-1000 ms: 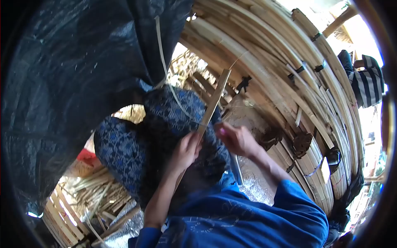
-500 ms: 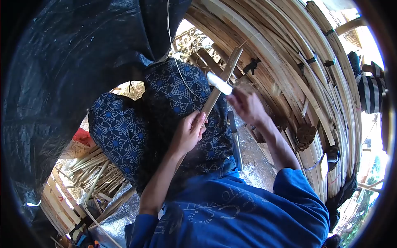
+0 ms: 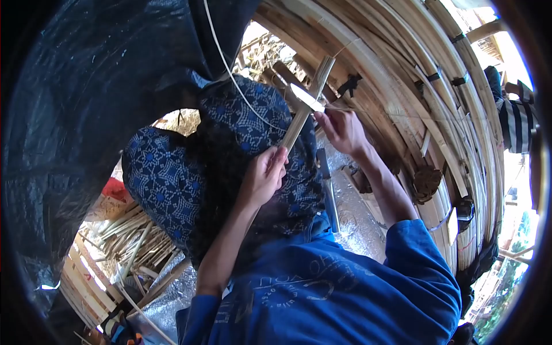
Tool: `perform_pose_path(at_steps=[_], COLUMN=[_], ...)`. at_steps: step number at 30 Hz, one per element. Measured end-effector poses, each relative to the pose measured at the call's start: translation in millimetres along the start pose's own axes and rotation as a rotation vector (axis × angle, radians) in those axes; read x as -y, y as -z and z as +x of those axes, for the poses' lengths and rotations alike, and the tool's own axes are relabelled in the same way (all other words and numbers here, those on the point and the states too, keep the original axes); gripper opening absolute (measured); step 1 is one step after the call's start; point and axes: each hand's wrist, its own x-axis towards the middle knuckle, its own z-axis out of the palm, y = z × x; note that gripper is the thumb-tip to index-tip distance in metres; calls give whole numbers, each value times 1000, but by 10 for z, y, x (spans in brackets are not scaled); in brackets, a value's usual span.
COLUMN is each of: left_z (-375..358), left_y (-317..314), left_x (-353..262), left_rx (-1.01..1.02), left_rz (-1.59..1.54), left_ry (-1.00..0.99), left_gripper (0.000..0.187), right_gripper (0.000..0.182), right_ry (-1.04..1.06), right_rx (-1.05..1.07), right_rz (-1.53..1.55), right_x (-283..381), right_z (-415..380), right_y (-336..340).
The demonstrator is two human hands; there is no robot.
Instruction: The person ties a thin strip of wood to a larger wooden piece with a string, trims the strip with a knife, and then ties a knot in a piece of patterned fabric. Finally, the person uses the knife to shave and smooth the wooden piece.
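My left hand (image 3: pixel 264 177) is closed around the lower part of a split bamboo strip (image 3: pixel 296 127), which slants up and away over my right thigh. In my right hand (image 3: pixel 345 133) is a knife (image 3: pixel 307 98), its bright blade lying across the strip's upper part. The fingers of my right hand are wrapped round the knife's handle, which they mostly hide. Beside my right thigh lies another bladed tool (image 3: pixel 331 198) with a dark handle, touched by neither hand.
Long bamboo and wood strips (image 3: pixel 397 109) are stacked on the right, bound with dark ties. A black plastic sheet (image 3: pixel 109 86) hangs at the left. Bamboo offcuts (image 3: pixel 129 233) lie at lower left. A person in striped clothing (image 3: pixel 516 126) is at the far right.
My right hand and the knife have moved a little up, farther along the strip away from my body. My left hand keeps its hold, and the strip has shifted slightly.
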Motion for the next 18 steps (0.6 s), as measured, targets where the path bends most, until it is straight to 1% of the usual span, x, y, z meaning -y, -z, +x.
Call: perform_pose_path(at_steps=[1, 2, 3, 5, 8, 13, 16, 18], left_z=[9, 15, 15, 22, 8, 4, 4, 7], left_y=[13, 17, 20, 20, 18, -10, -26, -39], left_x=[-23, 7, 30, 49, 6, -21, -21, 1], left_rx=[36, 10, 6, 8, 28, 27, -5, -50], left_rz=[-30, 126, 126, 181, 134, 104, 124, 69], left_ry=[-20, -62, -50, -62, -49, -40, -18, 11], left_gripper=[32, 34, 34, 36, 39, 41, 39, 36], right_gripper=[45, 47, 47, 47, 46, 47, 48, 49], right_ry=[-7, 15, 72, 41, -27, -15, -17, -22], right_rx=[14, -24, -66, -65, -31, -22, -24, -34], right_rz=[-7, 18, 16, 54, 50, 36, 33, 41], right_x=[-40, -15, -27, -15, 45, 14, 10, 10], right_z=[1, -3, -5, -31, -33, -36, -54, -70], right_y=[-15, 2, -7, -42, -28, -33, -33, -20])
